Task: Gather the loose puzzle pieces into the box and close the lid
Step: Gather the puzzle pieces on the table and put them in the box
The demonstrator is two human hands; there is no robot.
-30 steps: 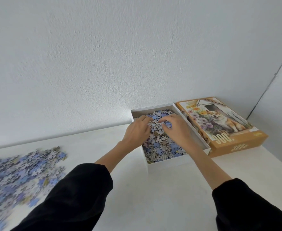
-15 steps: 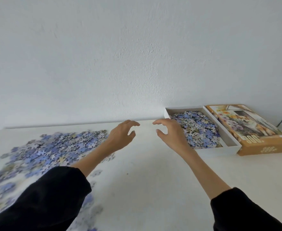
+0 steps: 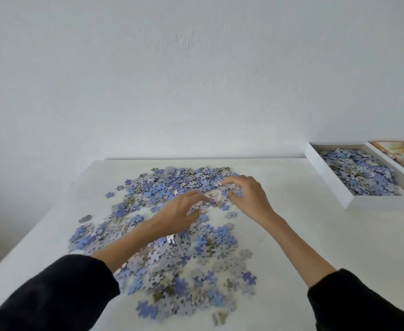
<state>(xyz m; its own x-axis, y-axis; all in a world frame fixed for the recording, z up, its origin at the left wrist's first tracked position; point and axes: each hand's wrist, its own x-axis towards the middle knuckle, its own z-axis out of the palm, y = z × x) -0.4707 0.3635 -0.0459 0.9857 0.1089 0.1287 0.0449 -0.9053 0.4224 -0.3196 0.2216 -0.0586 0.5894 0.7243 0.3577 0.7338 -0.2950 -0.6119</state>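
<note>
Sleeves [image 3: 52,295], dark, lowest in view, both forearms reaching forward over the table [image 3: 303,247]. Loose puzzle pieces [image 3: 184,259] lie spread in a wide, mostly blue pile from close in out past the hands. Left hand [image 3: 177,217] and right hand [image 3: 248,194] sit side by side on the far half of the pile. Each has fingers and thumb curled round a small clump; nothing is lifted yet.

Box [image 3: 327,180] lies well apart to the right and a little farther back. It is already part filled, with its long axis running away toward the wall [image 3: 196,80]. Right hand is the nearer one. Likely only obstacle on the carry is the box's near white side wall, which must be cleared from above. Lid [image 3: 401,154] lies printed side up just beyond the box, cut off at the frame edge.
</note>
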